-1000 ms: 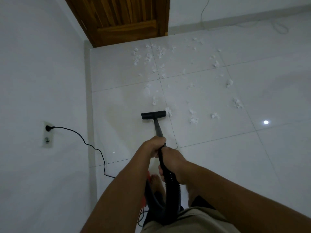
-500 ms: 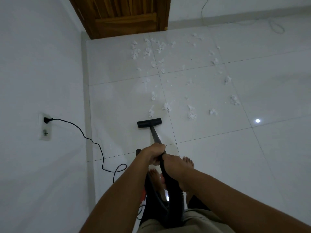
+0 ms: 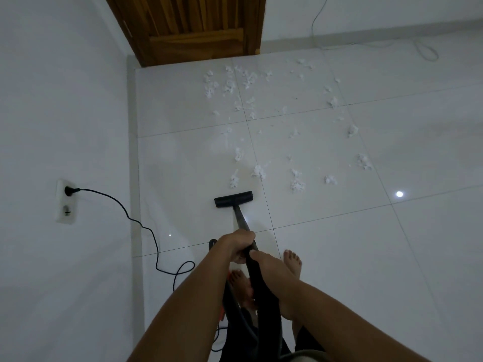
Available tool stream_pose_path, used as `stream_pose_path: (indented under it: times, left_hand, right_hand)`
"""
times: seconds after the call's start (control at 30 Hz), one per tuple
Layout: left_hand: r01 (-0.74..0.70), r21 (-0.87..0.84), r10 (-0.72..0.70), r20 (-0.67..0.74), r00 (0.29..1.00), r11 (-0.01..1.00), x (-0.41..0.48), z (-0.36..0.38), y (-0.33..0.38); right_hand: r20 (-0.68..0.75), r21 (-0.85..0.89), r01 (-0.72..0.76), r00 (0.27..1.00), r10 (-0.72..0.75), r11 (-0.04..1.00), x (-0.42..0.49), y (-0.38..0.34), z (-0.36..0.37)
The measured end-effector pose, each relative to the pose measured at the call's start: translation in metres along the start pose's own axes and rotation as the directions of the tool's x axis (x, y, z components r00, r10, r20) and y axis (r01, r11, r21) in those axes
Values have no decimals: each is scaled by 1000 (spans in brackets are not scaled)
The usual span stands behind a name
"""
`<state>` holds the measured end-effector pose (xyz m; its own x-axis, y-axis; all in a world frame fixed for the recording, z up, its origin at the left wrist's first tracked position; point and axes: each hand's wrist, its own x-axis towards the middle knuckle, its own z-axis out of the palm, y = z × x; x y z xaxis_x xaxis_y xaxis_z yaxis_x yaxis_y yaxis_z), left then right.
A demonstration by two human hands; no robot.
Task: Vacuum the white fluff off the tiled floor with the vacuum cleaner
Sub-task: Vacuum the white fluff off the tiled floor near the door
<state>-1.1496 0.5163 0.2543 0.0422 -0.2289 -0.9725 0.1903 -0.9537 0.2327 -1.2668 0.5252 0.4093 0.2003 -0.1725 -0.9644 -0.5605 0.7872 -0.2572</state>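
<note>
The black vacuum nozzle (image 3: 233, 199) rests flat on the white tiled floor (image 3: 339, 257), at the end of a dark wand (image 3: 241, 220). My left hand (image 3: 239, 244) grips the wand higher up. Just behind it my right hand (image 3: 266, 265) holds the black hose (image 3: 258, 288). White fluff (image 3: 258, 171) lies in several clumps just beyond the nozzle. More fluff is scattered toward the door, thickest near it. The vacuum body is mostly hidden under my arms.
A wooden door (image 3: 193, 27) stands at the far end. A black power cord (image 3: 146, 226) runs from a wall socket (image 3: 66, 201) on the left wall and loops on the floor. A thin white cable (image 3: 418, 48) lies far right. My bare feet (image 3: 292, 261) stand behind the nozzle.
The nozzle has been drawn back toward me, away from the fluff clumps it was touching. My hands came back with it and my feet came into view.
</note>
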Motion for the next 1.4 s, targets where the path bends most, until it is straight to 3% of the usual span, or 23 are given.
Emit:
stream_pose_path:
  times: [0.2,0.47,0.77,1.17,1.4]
  left_hand:
    - [82,56,-83,25,996,995,-8,-5,7]
    - [-22,-24,22,-6,1000,999,-9,-8,10]
    - [-26,-304,18,-29,999,952,-4,-1,4]
    - [-56,-167,51,-37,998,984,4,-5,4]
    - [-62,46,65,-55,996,997,2,-22,20]
  right_hand:
    - [-30,-150,63,997,-68,987,12,-11,2]
    - [74,-89,105,992,-99,990,9,-9,-1]
    - [5,-228,142,989,-145,963,33,-5,2]
    - [12,-104,76,997,-75,992,30,-2,4]
    - [-33,-169,161,985,-169,972,33,-18,19]
